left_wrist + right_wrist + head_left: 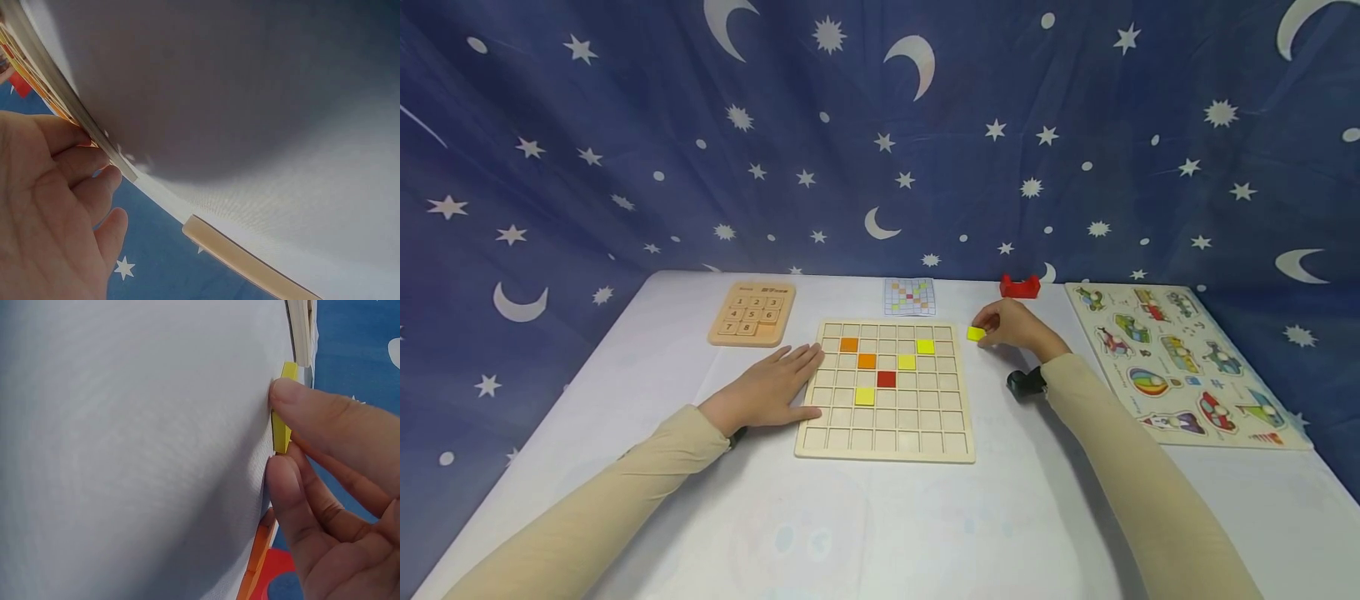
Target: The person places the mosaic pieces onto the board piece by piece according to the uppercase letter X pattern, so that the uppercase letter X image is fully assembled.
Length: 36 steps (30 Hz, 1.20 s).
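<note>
A wooden grid board lies on the white table. Two orange tiles, one red tile and several yellow tiles sit in its squares. My left hand lies flat at the board's left side, fingers and thumb touching its edge; the left wrist view shows the fingers against that edge. Right of the board's upper corner, my right hand pinches a yellow square tile. In the right wrist view the tile stands edge-on between thumb and fingers.
Behind the board lies a printed pattern card. A wooden number slide puzzle is at the left. A red object sits at the back right, with a picture peg puzzle along the right side. Orange pieces show near the right hand.
</note>
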Available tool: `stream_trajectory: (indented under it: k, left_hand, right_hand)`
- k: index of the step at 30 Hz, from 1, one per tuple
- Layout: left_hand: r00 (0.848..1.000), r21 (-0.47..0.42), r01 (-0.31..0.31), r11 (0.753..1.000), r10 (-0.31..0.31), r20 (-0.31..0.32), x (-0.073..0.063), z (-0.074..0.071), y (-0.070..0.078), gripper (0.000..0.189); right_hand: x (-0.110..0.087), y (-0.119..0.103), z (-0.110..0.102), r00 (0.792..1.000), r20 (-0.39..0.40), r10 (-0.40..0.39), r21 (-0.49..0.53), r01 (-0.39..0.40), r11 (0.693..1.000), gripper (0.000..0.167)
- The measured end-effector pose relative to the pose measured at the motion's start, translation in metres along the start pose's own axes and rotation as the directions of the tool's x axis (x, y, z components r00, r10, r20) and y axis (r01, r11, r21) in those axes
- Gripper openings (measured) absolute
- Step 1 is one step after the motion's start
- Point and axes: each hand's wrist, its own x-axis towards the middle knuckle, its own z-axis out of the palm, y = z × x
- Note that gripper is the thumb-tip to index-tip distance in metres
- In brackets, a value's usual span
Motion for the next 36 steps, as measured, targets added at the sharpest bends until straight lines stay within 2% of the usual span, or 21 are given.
stream_trajectory:
  k: [24,31,36]
  left_hand:
    - [1.0,-0.002,0.002,1.0,-0.002,0.002,0.001,0.001,-0.001,0.088]
    - [1.0,-0.005,0.001,1.0,-0.001,0.003,0.0,0.001,-0.001,0.088]
    - [1.0,-0.002,-0.003,1.0,0.003,0.002,0.0,0.0,-0.001,0.088]
  right_hand:
    - [-0.004,0.004,0.0,1.0,-0.019,-0.004,-0.009,0.004,1.0,0.03]
    - [-0.008,0.007,-0.001,0.998,-0.03,-0.06,0.021,0.061,0.998,0.03]
    - [-0.013,0.005,-0.001,0.99,-0.043,-0.135,0.058,0.137,0.989,0.027]
